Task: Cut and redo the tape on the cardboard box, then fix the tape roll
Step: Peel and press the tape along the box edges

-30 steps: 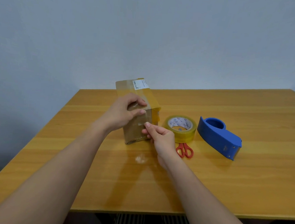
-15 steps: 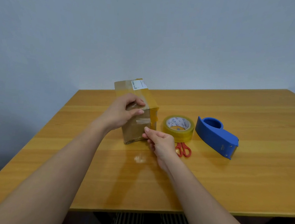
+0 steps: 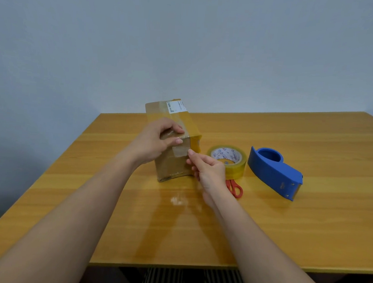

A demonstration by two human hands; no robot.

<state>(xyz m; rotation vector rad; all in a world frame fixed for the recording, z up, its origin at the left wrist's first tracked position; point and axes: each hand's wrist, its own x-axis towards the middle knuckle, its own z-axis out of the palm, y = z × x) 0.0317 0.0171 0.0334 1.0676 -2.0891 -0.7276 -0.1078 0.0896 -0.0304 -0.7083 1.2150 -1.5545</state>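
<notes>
A brown cardboard box (image 3: 175, 162) wrapped in yellowish tape stands on the wooden table (image 3: 286, 227), with a white label on its top. My left hand (image 3: 156, 141) grips the box's near top corner, thumb on the front face. My right hand (image 3: 208, 167) has its fingers curled, and the index fingertip touches a tape strip (image 3: 180, 151) on the front face near the right edge. Just right of the box lies a roll of clear yellowish tape (image 3: 227, 159). Red-handled scissors (image 3: 234, 187) lie partly hidden behind my right wrist. A blue tape dispenser (image 3: 274, 170) sits further right, empty.
The table's near edge runs just above my lap, where striped fabric (image 3: 192, 282) shows. A plain grey wall stands behind the table. A shiny glare spot (image 3: 176, 201) lies on the wood in front of the box.
My right hand has risen along the box's front face, from its lower part to the tape strip near the top right edge. The left hand has kept its hold on the box.
</notes>
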